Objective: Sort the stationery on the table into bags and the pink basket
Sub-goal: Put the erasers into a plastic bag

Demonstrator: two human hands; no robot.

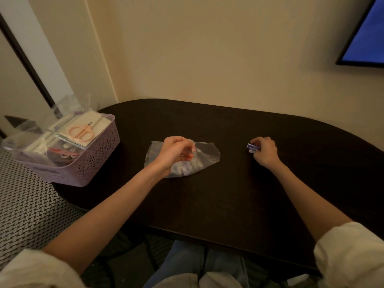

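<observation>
A clear plastic bag (204, 154) lies on the dark table (228, 194), with small pale purple items inside it. My left hand (175, 152) pinches the bag's upper edge with curled fingers. To the right, my right hand (266, 151) grips a small purple and white box (253, 148) resting on the table. The pink basket (97, 150) stands at the table's left end, holding filled bags, white packets and pink scissors (81, 132).
A wall runs close behind the table, with a screen (367, 34) mounted at the upper right. A woven patterned seat (27, 206) lies left of the table, under the basket's overhanging corner. My knees are below the table's near edge.
</observation>
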